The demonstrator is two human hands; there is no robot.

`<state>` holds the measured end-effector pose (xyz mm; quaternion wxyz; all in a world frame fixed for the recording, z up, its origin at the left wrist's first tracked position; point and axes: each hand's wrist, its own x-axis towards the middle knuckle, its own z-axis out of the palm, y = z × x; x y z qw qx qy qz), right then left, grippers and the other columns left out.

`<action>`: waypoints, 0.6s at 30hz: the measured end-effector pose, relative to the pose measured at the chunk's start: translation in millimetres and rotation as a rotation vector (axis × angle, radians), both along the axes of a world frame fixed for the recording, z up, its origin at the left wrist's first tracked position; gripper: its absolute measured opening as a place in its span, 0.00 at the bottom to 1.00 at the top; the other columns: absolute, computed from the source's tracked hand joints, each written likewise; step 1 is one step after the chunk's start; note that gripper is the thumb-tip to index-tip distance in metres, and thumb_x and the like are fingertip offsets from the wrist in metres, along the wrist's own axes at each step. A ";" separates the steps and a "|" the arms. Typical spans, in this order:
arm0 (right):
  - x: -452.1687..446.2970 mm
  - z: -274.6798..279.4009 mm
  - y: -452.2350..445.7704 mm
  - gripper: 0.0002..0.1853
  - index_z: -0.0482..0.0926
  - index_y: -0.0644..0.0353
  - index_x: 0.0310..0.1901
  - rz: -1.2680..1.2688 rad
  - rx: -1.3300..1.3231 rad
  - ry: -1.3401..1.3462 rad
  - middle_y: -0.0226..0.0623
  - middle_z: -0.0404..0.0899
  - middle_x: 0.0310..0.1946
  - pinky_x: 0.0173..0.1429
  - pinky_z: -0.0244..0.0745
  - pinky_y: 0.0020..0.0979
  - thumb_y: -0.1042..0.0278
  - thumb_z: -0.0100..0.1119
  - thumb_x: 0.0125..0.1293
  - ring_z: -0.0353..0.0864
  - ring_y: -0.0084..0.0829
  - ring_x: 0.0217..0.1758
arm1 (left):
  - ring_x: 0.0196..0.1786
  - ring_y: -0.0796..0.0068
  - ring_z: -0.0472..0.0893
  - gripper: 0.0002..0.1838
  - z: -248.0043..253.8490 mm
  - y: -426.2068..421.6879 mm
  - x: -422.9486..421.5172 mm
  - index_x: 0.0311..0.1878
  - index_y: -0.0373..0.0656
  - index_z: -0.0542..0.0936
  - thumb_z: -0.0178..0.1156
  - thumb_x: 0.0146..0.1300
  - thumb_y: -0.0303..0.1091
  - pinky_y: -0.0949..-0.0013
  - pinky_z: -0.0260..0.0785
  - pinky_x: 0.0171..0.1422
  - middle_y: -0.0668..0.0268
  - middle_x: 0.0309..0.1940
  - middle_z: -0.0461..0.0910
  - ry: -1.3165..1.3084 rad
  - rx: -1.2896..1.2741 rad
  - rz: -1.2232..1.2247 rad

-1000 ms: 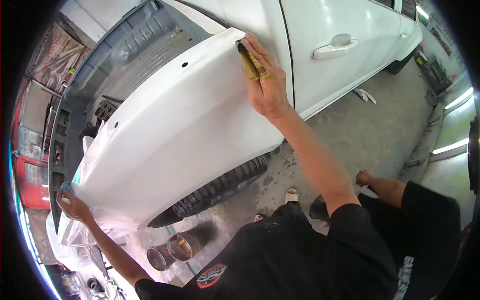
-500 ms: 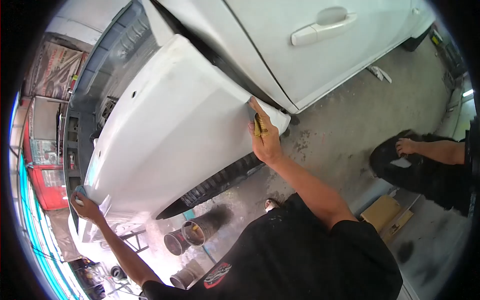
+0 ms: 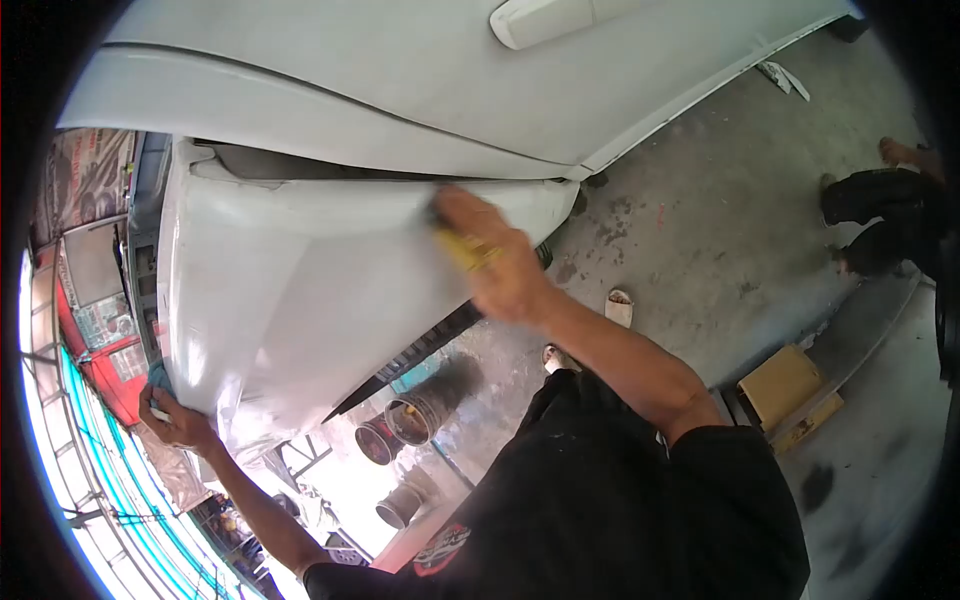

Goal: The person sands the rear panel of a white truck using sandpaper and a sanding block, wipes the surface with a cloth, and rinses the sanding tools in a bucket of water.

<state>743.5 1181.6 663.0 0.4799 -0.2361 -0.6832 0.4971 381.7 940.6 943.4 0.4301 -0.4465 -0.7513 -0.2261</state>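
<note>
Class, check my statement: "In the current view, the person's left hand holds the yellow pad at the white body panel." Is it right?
No: the right hand holds the yellow pad at the white body panel, as the head view shows.

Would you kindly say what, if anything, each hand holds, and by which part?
The right hand grips a yellow-and-dark pad by its yellow part. The left hand touches a bluish cloth; its hold is unclear.

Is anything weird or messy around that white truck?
Yes, a bit. The dark gap between the white panel and the cab looks uneven, widening toward the picture's left. Dark blotches on the floor look like something spilled, maybe.
</note>
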 end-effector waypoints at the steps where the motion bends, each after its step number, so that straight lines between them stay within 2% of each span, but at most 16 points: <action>1: 2.3 43.9 7.7 0.25 0.71 0.65 0.66 0.083 0.019 0.227 0.53 0.70 0.67 0.78 0.60 0.41 0.79 0.49 0.66 0.67 0.50 0.73 | 0.50 0.61 0.79 0.10 0.9 0.3 0.0 0.49 0.33 0.80 0.59 0.70 0.29 0.60 0.70 0.60 0.57 0.45 0.82 0.009 -0.011 0.009; 3: 2.4 39.4 22.3 0.26 0.72 0.64 0.66 0.227 -0.019 0.254 0.52 0.70 0.68 0.78 0.59 0.41 0.79 0.48 0.64 0.67 0.47 0.74 | 0.50 0.62 0.79 0.10 3.8 -1.1 0.5 0.49 0.33 0.80 0.59 0.70 0.29 0.61 0.70 0.60 0.57 0.45 0.82 0.016 -0.026 0.027; 5: 17.9 -16.8 24.2 0.25 0.72 0.64 0.66 0.256 -0.291 0.175 0.50 0.70 0.68 0.78 0.59 0.41 0.78 0.49 0.66 0.67 0.46 0.74 | 0.49 0.62 0.79 0.10 1.0 -0.7 0.5 0.49 0.33 0.80 0.59 0.70 0.30 0.61 0.70 0.59 0.58 0.45 0.82 0.014 -0.011 0.044; 7: 26.9 -33.8 25.9 0.24 0.72 0.63 0.67 0.279 -0.391 0.124 0.48 0.70 0.69 0.78 0.60 0.42 0.75 0.50 0.69 0.66 0.46 0.74 | 0.50 0.63 0.78 0.11 0.1 0.7 5.0 0.49 0.34 0.80 0.57 0.71 0.31 0.61 0.68 0.60 0.58 0.45 0.81 0.006 -0.008 0.026; 9: 27.2 -35.1 32.1 0.23 0.72 0.63 0.67 0.291 -0.299 0.109 0.47 0.70 0.69 0.77 0.61 0.42 0.71 0.51 0.72 0.66 0.46 0.75 | 0.50 0.63 0.77 0.10 -0.9 5.5 9.3 0.49 0.34 0.80 0.56 0.71 0.30 0.61 0.68 0.60 0.59 0.44 0.81 -0.007 0.008 -0.011; 10: 16.5 -8.9 34.5 0.22 0.73 0.62 0.67 0.305 -0.049 0.186 0.46 0.69 0.70 0.77 0.61 0.41 0.68 0.53 0.73 0.65 0.46 0.75 | 0.49 0.63 0.77 0.10 -2.0 6.7 10.5 0.49 0.34 0.80 0.57 0.71 0.30 0.61 0.68 0.60 0.59 0.44 0.81 -0.017 0.014 -0.002; 11: 7.8 32.4 37.1 0.24 0.73 0.62 0.67 0.331 0.055 0.247 0.46 0.68 0.71 0.79 0.58 0.41 0.69 0.55 0.70 0.65 0.45 0.76 | 0.49 0.64 0.77 0.10 -2.9 6.9 12.1 0.49 0.34 0.80 0.57 0.70 0.30 0.61 0.68 0.60 0.59 0.44 0.81 -0.027 0.016 0.010; 13: 1.3 61.4 51.9 0.24 0.73 0.62 0.67 0.414 0.081 0.356 0.46 0.70 0.70 0.79 0.58 0.41 0.71 0.56 0.70 0.65 0.44 0.76 | 0.49 0.64 0.77 0.10 1.3 4.4 14.2 0.49 0.34 0.80 0.57 0.70 0.30 0.61 0.67 0.59 0.60 0.44 0.80 -0.040 0.008 0.028; 18: 29.6 -16.6 36.3 0.22 0.74 0.63 0.66 0.276 -0.227 0.117 0.47 0.72 0.68 0.79 0.58 0.40 0.73 0.56 0.71 0.65 0.43 0.76 | 0.49 0.66 0.76 0.10 -0.7 4.5 11.1 0.49 0.35 0.79 0.57 0.70 0.29 0.62 0.67 0.59 0.61 0.44 0.80 -0.057 0.023 0.045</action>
